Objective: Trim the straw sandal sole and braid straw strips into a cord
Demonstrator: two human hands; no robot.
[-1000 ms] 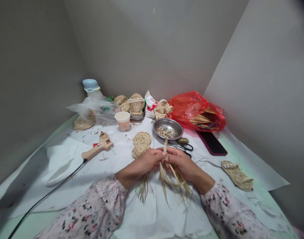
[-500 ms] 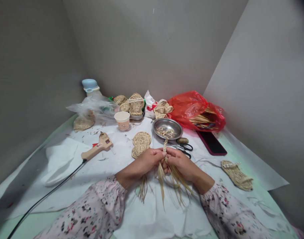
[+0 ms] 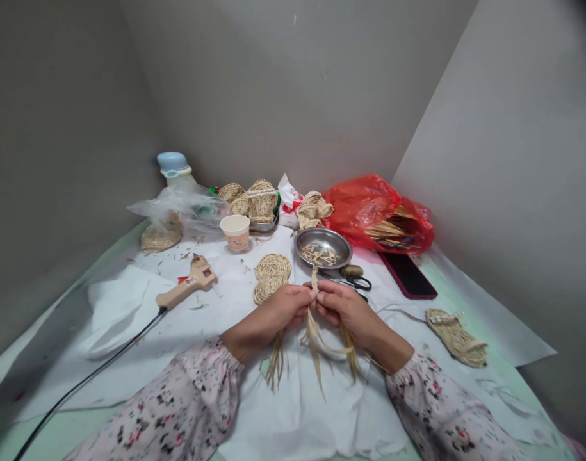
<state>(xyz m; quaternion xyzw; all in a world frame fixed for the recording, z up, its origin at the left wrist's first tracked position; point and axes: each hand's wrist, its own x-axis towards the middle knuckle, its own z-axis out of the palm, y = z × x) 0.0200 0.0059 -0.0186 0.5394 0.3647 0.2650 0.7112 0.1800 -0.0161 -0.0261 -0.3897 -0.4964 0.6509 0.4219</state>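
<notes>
Between my two hands is a straw braid [image 3: 314, 278], its plaited end pointing up and away from me. Loose straw strands [image 3: 314, 358] fan out below it toward the table's near side. My left hand [image 3: 293, 306] pinches the braid from the left, thumb and fingers closed. From the right, my right hand [image 3: 339, 306] is closed on it too, with strands hanging under its fingers. Just beyond my left hand lies a coiled woven straw sole [image 3: 272, 275]. Scissors [image 3: 358, 282], partly hidden, lie behind my right hand.
A metal bowl [image 3: 341, 248] with straw bits stands just ahead. Leftward are a hot glue gun [image 3: 189, 283] with a cord and a paper cup [image 3: 236, 233]. Rightward are a phone [image 3: 408, 275], a red plastic bag [image 3: 355, 211] of straw and a small woven slipper [image 3: 456, 339].
The braid and my fingertips have shifted slightly left. The loose strands under my right hand are gathered closer together and hang straighter.
</notes>
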